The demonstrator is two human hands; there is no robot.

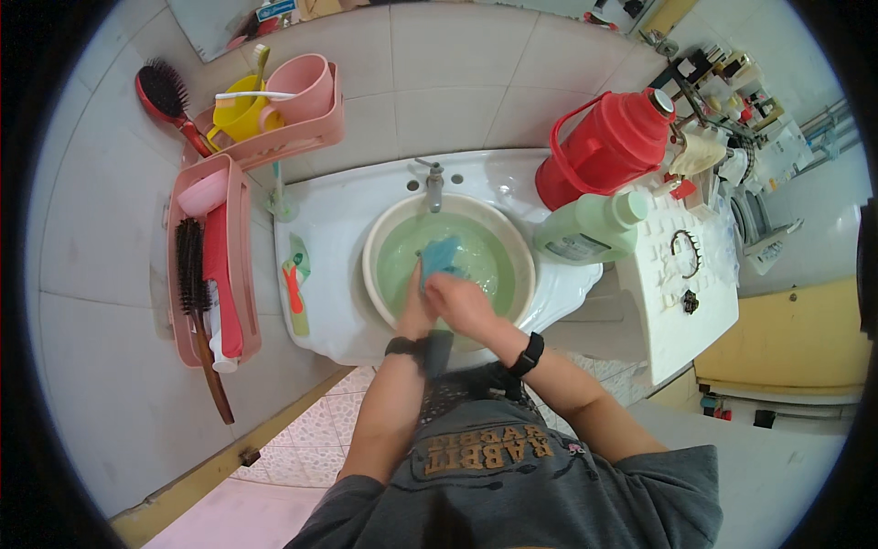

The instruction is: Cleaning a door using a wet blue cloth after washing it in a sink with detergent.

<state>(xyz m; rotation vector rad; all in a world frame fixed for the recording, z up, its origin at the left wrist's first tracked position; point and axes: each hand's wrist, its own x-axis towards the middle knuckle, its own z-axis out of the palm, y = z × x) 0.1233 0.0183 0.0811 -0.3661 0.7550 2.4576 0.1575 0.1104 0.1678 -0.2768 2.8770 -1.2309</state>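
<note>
A light blue cloth (439,253) is bunched up between my two hands, above the greenish water (489,252) in a round white basin (527,279). My right hand (462,302) is closed, with curled fingers around the cloth's lower end. Pressed against it, my left hand (418,309) grips the cloth from the other side; its fingers are partly hidden and a little blurred. The basin sits in a white sink (320,206), below a small grey tap (434,188).
A red thermos (604,146) and a pale green bottle (590,229) stand right of the basin. On the left wall, pink racks (245,316) hold cups and brushes. A green-and-orange packet (295,288) lies at the sink's left. A white ridged board (668,320) extends on the right.
</note>
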